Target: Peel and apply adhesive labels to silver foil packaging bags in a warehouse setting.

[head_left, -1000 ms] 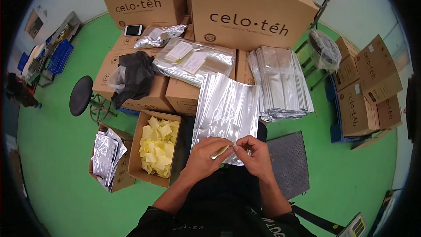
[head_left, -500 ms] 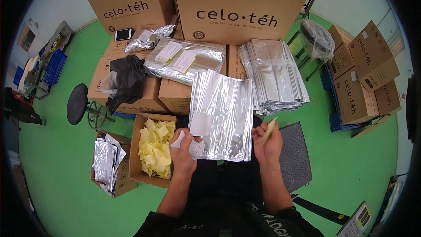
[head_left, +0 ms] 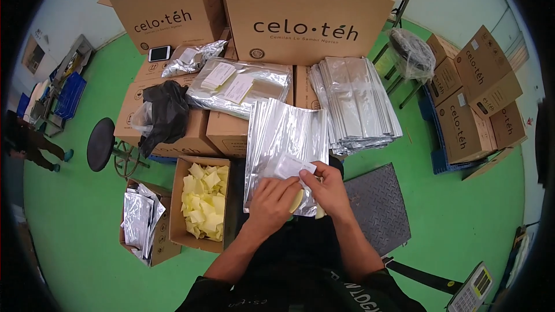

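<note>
Green flooring [head_left: 462,231] is lined with brown cartons [head_left: 306,20] in a workroom where silver pouches [head_left: 286,127] are handled by a seated person's two bare hands. On the pouches' lower half a small white label [head_left: 290,166] is seen, set just beyond the fingertips of the left hand [head_left: 267,205] and beside the thumb of the right hand [head_left: 332,190], by which its near right edge is touched. The left fingers are bent and drawn together around a curled yellow paper [head_left: 297,201], by which the palm side is edged. Whether the label is pinched by the right thumb and fingers or merely pressed down cannot be told. Below the right palm a pale yellow piece [head_left: 320,212] is partly shown. To the left, yellow scraps [head_left: 203,202] are heaped in an open box [head_left: 196,245]; farther off, a flat silver package [head_left: 269,81], a phone [head_left: 159,53] and a black plastic bag [head_left: 169,112] are laid on cartons. More pouches [head_left: 355,104] are piled at right.
</note>
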Demonstrator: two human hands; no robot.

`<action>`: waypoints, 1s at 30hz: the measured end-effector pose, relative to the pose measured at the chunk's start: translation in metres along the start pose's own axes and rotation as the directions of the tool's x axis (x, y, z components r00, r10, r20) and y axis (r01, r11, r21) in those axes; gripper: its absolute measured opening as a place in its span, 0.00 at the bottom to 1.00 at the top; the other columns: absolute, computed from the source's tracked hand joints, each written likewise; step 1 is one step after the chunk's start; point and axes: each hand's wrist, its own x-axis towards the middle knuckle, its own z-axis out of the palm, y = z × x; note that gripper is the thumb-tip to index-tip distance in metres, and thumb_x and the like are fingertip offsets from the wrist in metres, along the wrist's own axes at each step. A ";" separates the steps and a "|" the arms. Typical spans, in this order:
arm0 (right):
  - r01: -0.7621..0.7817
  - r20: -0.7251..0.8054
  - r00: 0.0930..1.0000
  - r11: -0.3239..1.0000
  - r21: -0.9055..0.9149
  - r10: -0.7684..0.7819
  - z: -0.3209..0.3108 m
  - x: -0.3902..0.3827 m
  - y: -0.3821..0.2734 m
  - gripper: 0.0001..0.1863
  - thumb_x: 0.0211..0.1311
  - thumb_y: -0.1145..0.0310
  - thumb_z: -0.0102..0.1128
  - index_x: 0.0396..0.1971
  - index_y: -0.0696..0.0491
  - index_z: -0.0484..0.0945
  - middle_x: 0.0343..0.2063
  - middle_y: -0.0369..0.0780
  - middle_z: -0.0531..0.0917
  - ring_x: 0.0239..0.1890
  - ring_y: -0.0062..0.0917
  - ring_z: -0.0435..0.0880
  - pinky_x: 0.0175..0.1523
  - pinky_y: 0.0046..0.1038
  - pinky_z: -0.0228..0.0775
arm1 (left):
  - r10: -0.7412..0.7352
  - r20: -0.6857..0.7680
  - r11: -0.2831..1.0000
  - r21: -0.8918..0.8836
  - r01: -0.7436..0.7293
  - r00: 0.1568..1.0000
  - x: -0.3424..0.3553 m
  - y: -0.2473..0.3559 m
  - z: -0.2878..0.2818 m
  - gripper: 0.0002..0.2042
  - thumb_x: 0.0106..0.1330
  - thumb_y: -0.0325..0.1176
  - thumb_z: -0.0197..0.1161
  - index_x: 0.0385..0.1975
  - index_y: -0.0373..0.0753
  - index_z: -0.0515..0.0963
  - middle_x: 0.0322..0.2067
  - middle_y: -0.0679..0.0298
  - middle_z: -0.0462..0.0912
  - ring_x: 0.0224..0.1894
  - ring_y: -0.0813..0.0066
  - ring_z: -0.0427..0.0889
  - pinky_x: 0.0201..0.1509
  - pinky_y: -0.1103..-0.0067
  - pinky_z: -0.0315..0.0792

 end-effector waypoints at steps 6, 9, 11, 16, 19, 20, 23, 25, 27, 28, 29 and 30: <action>0.057 -0.068 0.993 0.915 -0.400 -0.092 -0.025 0.050 0.034 0.11 0.63 0.69 0.63 0.34 0.64 0.81 0.24 0.38 0.83 0.26 0.16 0.77 0.32 0.22 0.68 | -0.084 0.207 0.996 -0.019 0.090 0.975 0.002 -0.014 0.009 0.18 0.55 0.36 0.72 0.44 0.37 0.80 0.46 0.62 0.82 0.41 0.64 0.80 0.47 0.70 0.71; 0.081 -0.026 0.994 0.875 -0.477 -0.106 -0.021 0.065 0.032 0.16 0.59 0.63 0.64 0.35 0.63 0.82 0.24 0.47 0.83 0.26 0.32 0.82 0.35 0.33 0.72 | -0.090 0.344 0.991 0.127 0.048 0.935 0.004 -0.029 0.014 0.21 0.59 0.39 0.69 0.50 0.38 0.78 0.53 0.62 0.78 0.46 0.64 0.78 0.50 0.69 0.70; 0.071 0.023 0.997 0.816 -0.574 -0.070 -0.016 0.074 0.028 0.16 0.58 0.62 0.66 0.36 0.62 0.82 0.28 0.49 0.85 0.31 0.38 0.85 0.38 0.34 0.75 | -0.090 0.400 0.985 0.170 0.022 0.912 0.007 -0.036 0.020 0.21 0.59 0.40 0.68 0.50 0.38 0.78 0.53 0.62 0.78 0.47 0.64 0.78 0.51 0.68 0.69; -0.029 -0.050 0.998 0.492 -0.870 -0.029 0.005 0.074 0.026 0.19 0.56 0.59 0.67 0.42 0.57 0.80 0.36 0.52 0.85 0.42 0.45 0.85 0.44 0.40 0.79 | -0.124 0.554 0.959 0.278 -0.043 0.823 -0.002 -0.056 0.041 0.21 0.60 0.40 0.66 0.51 0.38 0.77 0.55 0.62 0.78 0.49 0.63 0.77 0.54 0.66 0.68; 0.015 -0.041 0.984 0.310 -0.951 -0.174 0.009 0.063 0.023 0.26 0.51 0.61 0.72 0.46 0.54 0.71 0.40 0.49 0.81 0.38 0.46 0.86 0.39 0.42 0.80 | -0.126 0.543 0.960 0.277 -0.036 0.830 -0.002 -0.056 0.043 0.21 0.59 0.39 0.66 0.51 0.38 0.77 0.54 0.61 0.78 0.50 0.61 0.77 0.54 0.65 0.67; 0.011 -0.045 0.984 0.311 -0.950 -0.172 0.006 0.059 0.021 0.26 0.51 0.61 0.72 0.46 0.54 0.71 0.40 0.49 0.81 0.38 0.46 0.86 0.39 0.42 0.80 | -0.134 0.507 0.954 0.299 -0.028 0.852 0.001 -0.055 0.041 0.18 0.59 0.39 0.65 0.47 0.38 0.78 0.50 0.61 0.78 0.47 0.62 0.78 0.51 0.65 0.68; -0.026 -0.065 0.988 0.262 -0.965 -0.139 -0.008 0.049 0.014 0.38 0.47 0.58 0.76 0.56 0.54 0.64 0.46 0.48 0.73 0.35 0.47 0.84 0.36 0.44 0.77 | -0.272 0.446 0.925 0.366 0.104 0.853 0.007 -0.061 0.039 0.18 0.59 0.39 0.65 0.46 0.38 0.78 0.49 0.61 0.77 0.48 0.61 0.77 0.52 0.64 0.68; -0.065 -0.112 0.982 0.291 -0.954 -0.150 -0.011 0.039 0.006 0.39 0.47 0.59 0.76 0.57 0.54 0.64 0.45 0.48 0.73 0.36 0.48 0.84 0.38 0.45 0.77 | -0.399 0.416 0.886 0.406 0.226 0.817 0.010 -0.067 0.037 0.21 0.60 0.40 0.67 0.51 0.38 0.77 0.52 0.60 0.75 0.52 0.59 0.76 0.55 0.63 0.66; -0.110 -0.186 0.966 0.368 -0.923 -0.179 -0.016 0.030 0.004 0.40 0.48 0.60 0.75 0.59 0.54 0.64 0.46 0.50 0.73 0.41 0.48 0.83 0.42 0.45 0.76 | -0.484 0.317 0.849 0.397 0.350 0.816 0.011 -0.072 0.034 0.24 0.61 0.42 0.67 0.53 0.36 0.74 0.52 0.56 0.74 0.52 0.56 0.76 0.55 0.61 0.66; -0.107 -0.182 0.967 0.365 -0.925 -0.179 -0.020 0.026 0.008 0.40 0.48 0.60 0.75 0.59 0.54 0.64 0.46 0.50 0.73 0.41 0.48 0.83 0.42 0.45 0.76 | -0.525 0.266 0.826 0.387 0.409 0.808 0.011 -0.074 0.032 0.25 0.61 0.42 0.67 0.55 0.35 0.73 0.52 0.54 0.74 0.53 0.54 0.76 0.55 0.60 0.66; -0.102 -0.200 0.954 0.386 -0.917 -0.224 -0.024 0.023 0.015 0.37 0.49 0.61 0.74 0.58 0.55 0.65 0.46 0.49 0.73 0.41 0.48 0.82 0.42 0.45 0.76 | -0.536 0.245 0.819 0.383 0.427 0.808 0.010 -0.076 0.032 0.27 0.61 0.42 0.67 0.57 0.34 0.71 0.51 0.52 0.74 0.53 0.53 0.76 0.55 0.60 0.66; -0.096 -0.219 0.938 0.406 -0.909 -0.268 -0.026 0.021 0.019 0.35 0.49 0.61 0.74 0.57 0.55 0.67 0.47 0.49 0.74 0.42 0.47 0.82 0.42 0.45 0.76 | -0.540 0.242 0.817 0.383 0.432 0.806 0.010 -0.076 0.031 0.27 0.61 0.42 0.67 0.57 0.34 0.71 0.51 0.52 0.74 0.53 0.53 0.76 0.55 0.60 0.66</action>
